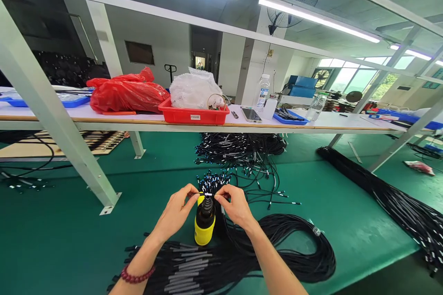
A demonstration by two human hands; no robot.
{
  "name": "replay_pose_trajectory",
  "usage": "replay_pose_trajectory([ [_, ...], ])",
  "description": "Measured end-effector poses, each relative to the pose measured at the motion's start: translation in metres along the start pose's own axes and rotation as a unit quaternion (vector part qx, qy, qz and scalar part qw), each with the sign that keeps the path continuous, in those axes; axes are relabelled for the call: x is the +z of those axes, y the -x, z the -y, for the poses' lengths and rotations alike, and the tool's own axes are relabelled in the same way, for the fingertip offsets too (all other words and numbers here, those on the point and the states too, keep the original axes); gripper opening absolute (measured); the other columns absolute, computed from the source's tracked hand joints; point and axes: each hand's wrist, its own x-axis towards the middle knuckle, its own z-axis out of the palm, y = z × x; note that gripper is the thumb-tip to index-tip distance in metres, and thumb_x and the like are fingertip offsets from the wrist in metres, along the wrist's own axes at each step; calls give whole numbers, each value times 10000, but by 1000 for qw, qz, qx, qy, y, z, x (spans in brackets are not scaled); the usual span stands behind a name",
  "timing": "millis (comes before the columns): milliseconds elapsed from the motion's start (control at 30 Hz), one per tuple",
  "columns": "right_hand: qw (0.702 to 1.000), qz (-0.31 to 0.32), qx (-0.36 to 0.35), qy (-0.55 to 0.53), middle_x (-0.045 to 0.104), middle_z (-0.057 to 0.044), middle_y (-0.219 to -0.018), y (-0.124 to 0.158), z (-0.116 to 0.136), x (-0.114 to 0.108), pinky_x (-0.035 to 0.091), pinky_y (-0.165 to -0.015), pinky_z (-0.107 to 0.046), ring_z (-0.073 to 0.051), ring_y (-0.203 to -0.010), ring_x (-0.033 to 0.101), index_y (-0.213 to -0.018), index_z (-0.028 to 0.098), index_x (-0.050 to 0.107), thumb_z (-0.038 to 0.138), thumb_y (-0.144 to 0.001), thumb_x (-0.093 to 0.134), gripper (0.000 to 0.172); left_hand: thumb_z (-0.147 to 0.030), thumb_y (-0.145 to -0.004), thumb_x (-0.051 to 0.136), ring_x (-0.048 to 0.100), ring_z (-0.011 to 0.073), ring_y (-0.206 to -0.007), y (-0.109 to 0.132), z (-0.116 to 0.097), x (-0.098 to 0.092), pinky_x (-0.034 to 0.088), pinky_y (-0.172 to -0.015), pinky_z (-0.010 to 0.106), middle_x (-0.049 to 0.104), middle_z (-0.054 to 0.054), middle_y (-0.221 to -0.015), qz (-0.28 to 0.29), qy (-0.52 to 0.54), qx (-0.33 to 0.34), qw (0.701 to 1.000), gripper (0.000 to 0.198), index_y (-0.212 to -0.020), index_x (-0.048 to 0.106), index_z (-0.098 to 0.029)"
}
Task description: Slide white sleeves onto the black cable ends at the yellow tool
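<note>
Between my two hands a thin black cable with a white sleeve is stretched level. My left hand pinches its left end between thumb and fingers. On the other side, my right hand pinches it the same way. Just below the sleeve stands a yellow and black heat gun, its stepped black nozzle pointing up. Behind it lies a cluster of cable ends with blue and white tips. Beneath my forearms, a bundle of black cables with grey sleeves spreads over the green mat.
A coiled black cable bundle lies to the right, and a long bundle farther right. The raised shelf holds a red tray, a red bag, a phone and bottles. A slanted white post rises at left.
</note>
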Motion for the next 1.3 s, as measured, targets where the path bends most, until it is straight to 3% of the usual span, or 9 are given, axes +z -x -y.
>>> replay_pose_trajectory([
  [167,999,42,-10,-7,602,32,-561,4,1,-5,307,-523,-211,-92,-513,453,-659,169,702,195,-866,553,257,-520,-954,304,439,152,-565,0,3,0,321,-588,263,470,-39,-568,1,-8,-10,1000,490,-599,446,-212],
  [333,1000,15,2,-21,652,0,-675,2,-3,3,365,-583,-198,-112,-622,538,-703,149,685,162,-826,582,161,-494,-932,363,477,166,-653,2,5,0,345,-601,256,546,-24,-708,0,-5,-5,1000,352,-769,515,-221],
  [467,1000,1,9,-28,637,-2,-684,0,-4,7,373,-598,-198,-115,-638,532,-708,142,663,141,-804,587,123,-472,-913,399,489,170,-693,4,4,0,353,-596,255,588,-5,-827,-6,-4,-5,1000,281,-879,528,-225],
  [767,998,47,6,-41,524,47,-529,5,-5,-1,275,-513,-214,-86,-497,393,-646,158,680,235,-874,528,285,-517,-959,289,456,148,-556,2,3,2,344,-582,266,476,-38,-559,-5,-6,-9,1000,501,-586,429,-212],
  [933,996,21,23,-78,637,7,-672,6,-12,2,362,-583,-212,-121,-636,523,-714,159,691,277,-842,572,211,-491,-927,377,548,174,-733,4,-4,2,421,-684,267,603,-9,-760,-18,2,10,1000,343,-780,531,-222],
  [1033,994,-18,49,-100,633,-2,-670,4,-22,0,404,-643,-229,-140,-680,554,-739,159,691,371,-888,523,309,-493,-941,338,584,179,-830,5,-6,-3,447,-750,268,635,5,-867,-24,5,3,1000,334,-916,544,-231],
  [1167,981,-108,122,-109,661,-43,-799,-6,-53,-8,449,-742,-270,-174,-815,600,-879,141,685,436,-962,390,425,-500,-948,293,607,185,-866,4,12,-4,465,-758,271,648,23,-900,-2,-24,-26,999,355,-948,523,-229],
  [1300,960,-139,219,-102,633,-81,-1115,-5,-97,-9,488,-856,-376,-206,-997,603,-1128,146,606,351,-959,498,287,-355,-899,393,634,184,-858,16,63,17,475,-756,264,675,18,-893,79,-99,-60,990,183,-876,526,-231],
])
